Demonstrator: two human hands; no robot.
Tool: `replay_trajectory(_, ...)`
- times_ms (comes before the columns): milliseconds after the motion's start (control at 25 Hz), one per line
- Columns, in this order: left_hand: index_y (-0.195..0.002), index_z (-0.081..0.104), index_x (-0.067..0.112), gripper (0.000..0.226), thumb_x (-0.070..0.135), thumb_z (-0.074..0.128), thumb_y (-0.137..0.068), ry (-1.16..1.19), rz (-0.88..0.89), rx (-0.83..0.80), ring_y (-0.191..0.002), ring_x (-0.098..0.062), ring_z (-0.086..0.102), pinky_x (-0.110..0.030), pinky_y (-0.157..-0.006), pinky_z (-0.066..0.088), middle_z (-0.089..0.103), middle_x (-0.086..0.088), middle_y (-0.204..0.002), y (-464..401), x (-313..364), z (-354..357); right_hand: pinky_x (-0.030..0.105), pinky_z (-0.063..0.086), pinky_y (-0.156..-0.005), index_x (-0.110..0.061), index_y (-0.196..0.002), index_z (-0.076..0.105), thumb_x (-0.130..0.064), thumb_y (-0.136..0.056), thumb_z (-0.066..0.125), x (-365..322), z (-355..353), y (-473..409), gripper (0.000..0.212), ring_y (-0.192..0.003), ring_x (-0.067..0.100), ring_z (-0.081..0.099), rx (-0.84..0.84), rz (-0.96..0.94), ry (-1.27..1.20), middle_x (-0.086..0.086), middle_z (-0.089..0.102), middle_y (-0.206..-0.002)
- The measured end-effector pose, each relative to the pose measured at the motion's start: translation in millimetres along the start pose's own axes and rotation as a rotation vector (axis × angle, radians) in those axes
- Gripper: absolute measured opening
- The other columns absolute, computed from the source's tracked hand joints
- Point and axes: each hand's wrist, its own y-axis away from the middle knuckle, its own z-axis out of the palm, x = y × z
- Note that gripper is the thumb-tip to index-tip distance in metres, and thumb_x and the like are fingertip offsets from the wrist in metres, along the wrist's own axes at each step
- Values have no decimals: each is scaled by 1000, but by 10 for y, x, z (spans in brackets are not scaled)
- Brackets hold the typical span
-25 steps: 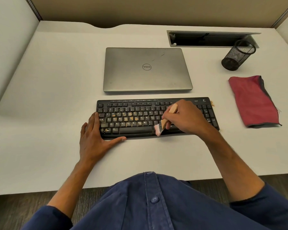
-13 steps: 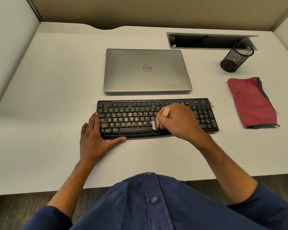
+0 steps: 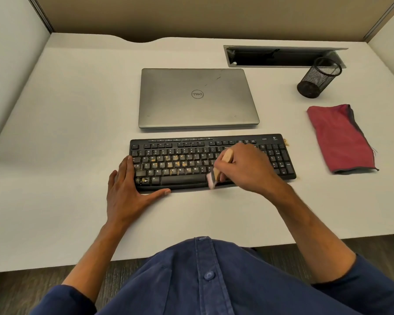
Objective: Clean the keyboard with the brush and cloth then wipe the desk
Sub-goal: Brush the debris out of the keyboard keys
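The pale desk (image 3: 66, 133) inside a cubicle carries a shut laptop (image 3: 198, 97) behind the black keyboard (image 3: 180, 164), whose left and middle keys are crumb-speckled. The left hand (image 3: 127, 189) lies flat, fingers straight, bracing the keyboard's near-left corner, while the right hand (image 3: 243, 169) grips the small brush (image 3: 216, 172) over the lower-right letter keys. Short strokes along each row toward one edge should work best; the red cloth (image 3: 339, 137) and mesh cup (image 3: 319, 78) sit well to the right, out of the way.

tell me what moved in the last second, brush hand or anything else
The right hand holds the small wooden-handled brush in the same grip and has swept it up over the keys, then back down to the front edge of the black keyboard by the space bar. The left hand stays flat at the keyboard's left end. The folded red cloth lies untouched.
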Motion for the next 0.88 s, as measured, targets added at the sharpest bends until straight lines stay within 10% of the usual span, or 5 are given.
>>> replay_trajectory(120,-156,20,14,129,92,55,-59,-7,-5,2,-144,-26,30,-47,-121,22,28,-5,-161,3,-5,9,28,53,-66,-24,-84,76,-31,-96,54,87,-10,-39,26,-68,9,68,173,46,-63,-8,71,-65)
replay_trajectory(880,-156,20,14,129,91,56,-58,7,7,9,-141,-28,32,-49,-120,25,29,-6,-160,-2,-19,14,31,56,-73,-26,-81,75,-31,-93,56,40,57,79,23,-69,5,68,23,36,-32,-10,72,-64)
